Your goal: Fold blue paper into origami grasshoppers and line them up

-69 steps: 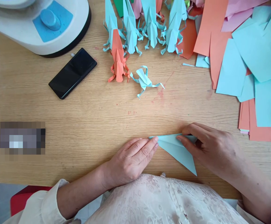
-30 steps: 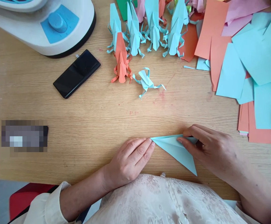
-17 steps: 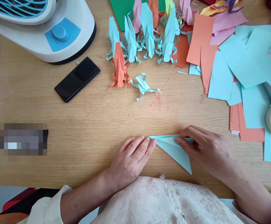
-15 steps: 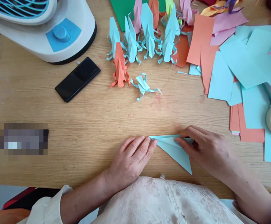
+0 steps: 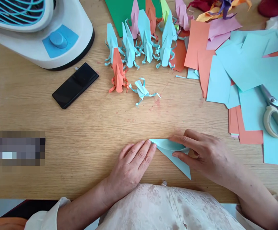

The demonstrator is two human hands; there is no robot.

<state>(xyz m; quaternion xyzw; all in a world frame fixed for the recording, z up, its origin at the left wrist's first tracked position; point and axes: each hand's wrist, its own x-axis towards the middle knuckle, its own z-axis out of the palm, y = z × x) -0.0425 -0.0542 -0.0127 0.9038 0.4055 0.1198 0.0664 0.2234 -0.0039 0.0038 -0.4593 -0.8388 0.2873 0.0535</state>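
A folded light-blue paper (image 5: 177,159) lies near the table's front edge, with a long point at its left and another pointing down toward me. My left hand (image 5: 131,161) rests flat on the table, its fingertips pressing the paper's left point. At the paper's right side, my right hand (image 5: 201,153) has its thumb and forefinger on it around a raised flap. The flap bows open between thumb and forefinger. The paper's right end is hidden under my right hand.
Folded paper figures (image 5: 147,48) stand at the back, and a small blue one (image 5: 142,91) lies before them. Loose paper sheets (image 5: 249,67) and scissors (image 5: 275,110) are at the right. A black phone (image 5: 75,85) and a white device (image 5: 64,25) are at the left.
My right thumb and forefinger have moved apart, and the flap between them has opened wider. The whole view has shifted slightly, with things on the table appearing further left.
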